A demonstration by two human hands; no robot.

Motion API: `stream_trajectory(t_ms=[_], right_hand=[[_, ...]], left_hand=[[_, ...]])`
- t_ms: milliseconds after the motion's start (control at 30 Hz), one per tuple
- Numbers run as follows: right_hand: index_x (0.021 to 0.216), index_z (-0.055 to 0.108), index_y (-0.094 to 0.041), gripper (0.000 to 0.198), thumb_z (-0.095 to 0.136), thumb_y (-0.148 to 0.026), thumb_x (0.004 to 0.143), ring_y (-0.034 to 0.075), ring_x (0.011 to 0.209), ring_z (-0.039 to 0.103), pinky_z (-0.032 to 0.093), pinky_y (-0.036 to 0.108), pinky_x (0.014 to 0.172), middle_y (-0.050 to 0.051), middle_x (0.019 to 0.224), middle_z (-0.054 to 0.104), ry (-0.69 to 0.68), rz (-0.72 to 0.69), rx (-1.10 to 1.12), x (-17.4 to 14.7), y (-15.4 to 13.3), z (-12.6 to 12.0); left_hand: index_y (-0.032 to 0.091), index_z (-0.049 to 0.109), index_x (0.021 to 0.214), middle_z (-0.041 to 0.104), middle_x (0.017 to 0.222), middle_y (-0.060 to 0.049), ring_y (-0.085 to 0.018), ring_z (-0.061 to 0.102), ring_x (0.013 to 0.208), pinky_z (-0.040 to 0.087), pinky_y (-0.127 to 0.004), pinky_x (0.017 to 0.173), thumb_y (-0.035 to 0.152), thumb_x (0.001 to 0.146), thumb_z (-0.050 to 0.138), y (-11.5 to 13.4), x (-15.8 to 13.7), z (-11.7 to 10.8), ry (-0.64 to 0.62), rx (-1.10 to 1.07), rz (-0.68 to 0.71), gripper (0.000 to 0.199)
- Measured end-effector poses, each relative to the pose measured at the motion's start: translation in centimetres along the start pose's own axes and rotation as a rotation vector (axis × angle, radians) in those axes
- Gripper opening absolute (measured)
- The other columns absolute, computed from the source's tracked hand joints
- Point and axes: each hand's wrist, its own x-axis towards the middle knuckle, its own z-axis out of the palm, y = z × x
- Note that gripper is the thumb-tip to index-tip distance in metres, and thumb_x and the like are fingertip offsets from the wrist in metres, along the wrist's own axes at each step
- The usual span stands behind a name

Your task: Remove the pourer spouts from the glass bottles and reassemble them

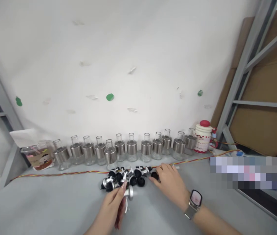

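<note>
– When checking the left hand [111, 204], see what in the grip?
– See a silver disc-collared spout piece [130, 193], pinched between thumb and fingers at the near side of a jumbled pile of black-and-silver spout pieces [133, 180] on the grey worktop [55, 199]. Probably held behind the collar to leave that end uncovered.
– Pointing which way?
– Lies roughly level along its long axis, collar end facing right, other end hidden by the hand.
– And with the right hand [169, 180]?
– Touches or nearly touches a round black cap [154, 175]; cannot tell whether gripping it.
– Behind?
– See upright clear glass bottles with brushed-metal sleeves [110, 155], perhaps lined up there to keep the pile within reach.
</note>
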Motion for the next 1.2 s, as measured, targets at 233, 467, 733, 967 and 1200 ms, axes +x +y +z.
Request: stream_trajectory(t_ms=[233, 467, 733, 967, 1200], right_hand=[[0.108, 0.051, -0.024, 0.035, 0.059, -0.034, 0.075, 0.016, 0.089, 0.051, 0.04, 0.026, 0.081, 0.003, 0.102, 0.051, -0.202, -0.224, 0.663, -1.2, -2.9, -3.3], [0.123, 0.04, -0.025, 0.053, 0.058, -0.016, 0.074, 0.021, 0.103, 0.046, 0.035, 0.033, 0.092, 0.004, 0.115, 0.051, -0.337, -0.376, 0.566, -3.1, -4.8, -1.8], [0.111, 0.051, -0.024, 0.038, 0.057, -0.017, 0.073, 0.018, 0.088, 0.053, 0.042, 0.027, 0.079, 0.003, 0.096, 0.058, -0.276, -0.407, 0.489, -2.8, -4.7, -1.5], [0.094, 0.057, -0.021, 0.022, 0.054, -0.016, 0.073, 0.016, 0.078, 0.055, 0.043, 0.024, 0.069, 0.002, 0.084, 0.059, -0.274, -0.367, 0.436, -3.0, -5.0, -1.1], [0.106, 0.053, -0.019, 0.034, 0.052, -0.016, 0.072, 0.023, 0.092, 0.056, 0.042, 0.031, 0.081, 0.008, 0.101, 0.061, -0.238, -0.223, 0.513, -3.6, -5.5, -0.4]], left_hand=[[0.019, 0.042, 0.055, 0.03, 0.031, 0.01, -0.006, 0.025, 0.027, 0.018, -0.017, 0.029, 0.065, 0.072, 0.036, -0.4, -0.3, 0.5, 0.005, 0.061, 0.035, 0.049], [0.02, 0.044, 0.066, 0.032, 0.04, 0.01, -0.005, 0.023, 0.032, 0.016, -0.018, 0.031, 0.061, 0.075, 0.039, -1.2, -0.5, 0.6, -0.129, 0.024, 0.043, 0.042], [0.018, 0.049, 0.068, 0.036, 0.045, 0.008, -0.008, 0.03, 0.041, 0.025, -0.019, 0.04, 0.057, 0.072, 0.048, -1.3, -0.5, 0.7, -0.067, 0.144, 0.189, 0.039], [0.019, 0.044, 0.062, 0.031, 0.037, 0.011, -0.005, 0.024, 0.031, 0.016, -0.018, 0.031, 0.059, 0.068, 0.05, -1.5, -0.4, 1.0, 0.003, 0.115, 0.114, 0.04], [0.019, 0.041, 0.06, 0.038, 0.037, 0.011, -0.003, 0.027, 0.024, 0.017, -0.016, 0.024, 0.063, 0.059, 0.056, -1.3, 0.3, 1.0, 0.001, -0.083, 0.014, 0.046]])
